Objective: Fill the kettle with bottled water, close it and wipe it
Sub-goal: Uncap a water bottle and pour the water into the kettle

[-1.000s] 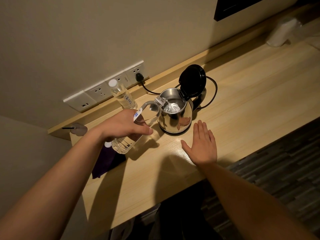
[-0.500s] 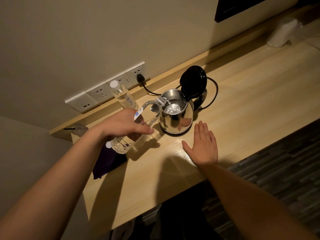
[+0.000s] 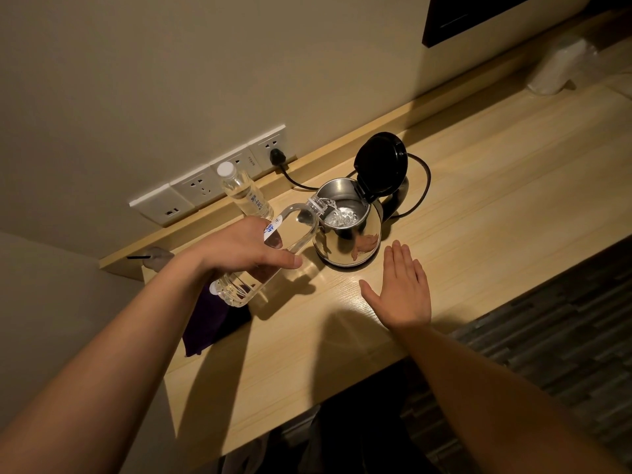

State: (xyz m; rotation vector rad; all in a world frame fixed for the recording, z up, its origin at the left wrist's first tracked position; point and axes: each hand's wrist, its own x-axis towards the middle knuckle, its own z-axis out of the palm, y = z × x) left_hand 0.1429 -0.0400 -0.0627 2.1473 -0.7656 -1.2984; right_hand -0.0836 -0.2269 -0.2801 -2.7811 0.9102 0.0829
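A steel kettle stands on the wooden counter with its black lid flipped up. My left hand grips a clear water bottle, tipped with its mouth over the kettle's rim. Water streams from the bottle into the kettle. My right hand lies flat on the counter, fingers together, just in front of the kettle and holding nothing. A dark purple cloth lies on the counter under my left wrist, partly hidden.
A second capped bottle stands upright behind my left hand, by the wall sockets. The kettle's black cord loops behind it to a plug. A wrapped pale object sits far right. The counter's front edge runs just below my right wrist.
Little has changed: the bottle stays tipped over the kettle with water flowing, and both hands keep their places. The view has shifted very slightly.
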